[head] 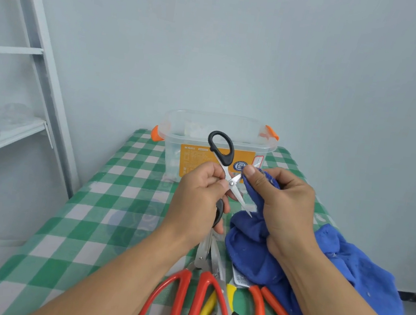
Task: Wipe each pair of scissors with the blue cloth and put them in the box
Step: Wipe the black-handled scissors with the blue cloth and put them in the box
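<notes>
Orange "M&G" label point(197, 159) on clear box point(176, 126) behind scissors point(224, 152) and blue cloth point(248, 244)

I count four scissors: black pair point(224, 157), left red pair point(187, 277), right red pair point(262, 312), yellow-black pair point(231, 292); one blue cloth point(361, 270); one box point(247, 133).

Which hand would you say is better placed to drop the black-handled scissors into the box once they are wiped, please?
Probably the left hand: it grips the black-handled scissors just in front of the box, while the right hand is pinching the blue cloth.
</notes>
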Available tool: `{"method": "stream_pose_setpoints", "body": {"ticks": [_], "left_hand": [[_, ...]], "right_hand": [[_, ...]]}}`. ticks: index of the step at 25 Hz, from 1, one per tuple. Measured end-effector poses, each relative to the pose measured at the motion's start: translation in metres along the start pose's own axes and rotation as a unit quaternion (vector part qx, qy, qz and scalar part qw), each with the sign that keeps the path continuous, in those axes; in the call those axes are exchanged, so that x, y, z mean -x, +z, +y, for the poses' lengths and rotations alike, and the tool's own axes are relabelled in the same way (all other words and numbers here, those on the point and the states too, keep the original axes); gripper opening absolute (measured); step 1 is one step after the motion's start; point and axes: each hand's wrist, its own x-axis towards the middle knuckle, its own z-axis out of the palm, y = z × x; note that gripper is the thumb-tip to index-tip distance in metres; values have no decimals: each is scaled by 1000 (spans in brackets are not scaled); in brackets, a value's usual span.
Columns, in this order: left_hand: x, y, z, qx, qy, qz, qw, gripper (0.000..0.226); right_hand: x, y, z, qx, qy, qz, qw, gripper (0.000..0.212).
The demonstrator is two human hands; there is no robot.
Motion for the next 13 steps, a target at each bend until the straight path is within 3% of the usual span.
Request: {"method": "stream_pose_setpoints", "body": {"ticks": [4,13], "left_hand": [[-5,-7,-2,12,-11,19,1000,18],[-5,-2,-8,-3,-6,5,1000,14]], "right_hand": [[-4,-4,-2,-65,8,-8,998,21],[-2,2,6,57,24,-85,994,31]]}}
